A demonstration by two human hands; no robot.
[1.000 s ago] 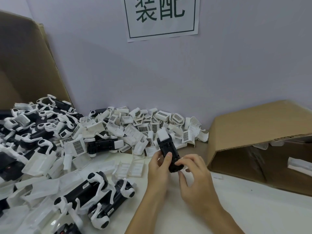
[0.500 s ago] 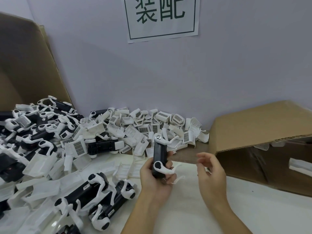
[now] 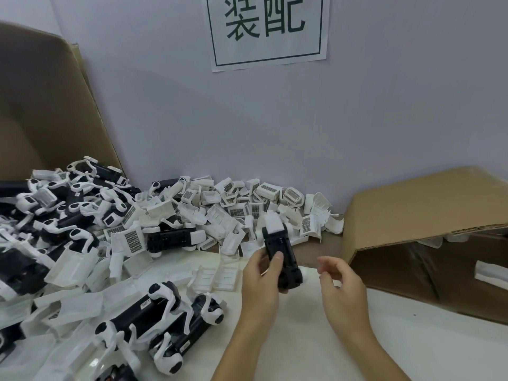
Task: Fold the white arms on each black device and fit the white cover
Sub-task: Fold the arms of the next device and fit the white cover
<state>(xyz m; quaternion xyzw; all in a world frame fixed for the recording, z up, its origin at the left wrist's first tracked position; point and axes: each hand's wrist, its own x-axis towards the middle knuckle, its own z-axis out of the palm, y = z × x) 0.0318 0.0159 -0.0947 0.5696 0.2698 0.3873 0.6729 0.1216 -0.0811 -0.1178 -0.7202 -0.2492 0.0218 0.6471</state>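
My left hand point(image 3: 261, 276) grips a black device point(image 3: 280, 253) above the white table, thumb across its top face. A white piece sits on the device's far end. Its white arms do not stick out to the sides. My right hand point(image 3: 341, 284) hovers just right of the device with loosely curled fingers, holding nothing and not touching it. A heap of loose white covers point(image 3: 247, 207) lies against the wall behind. Black devices with spread white arms point(image 3: 154, 312) lie at the lower left.
A large pile of black devices and covers point(image 3: 55, 215) fills the left side, backed by a cardboard flap point(image 3: 41, 111). An open cardboard box point(image 3: 428, 224) lies on its side at the right with white parts inside. A paper sign point(image 3: 268, 28) hangs on the wall.
The device has turned in my left hand: a white arm that stuck out half a second ago no longer shows. My right hand, on the device a second ago, stays off it.
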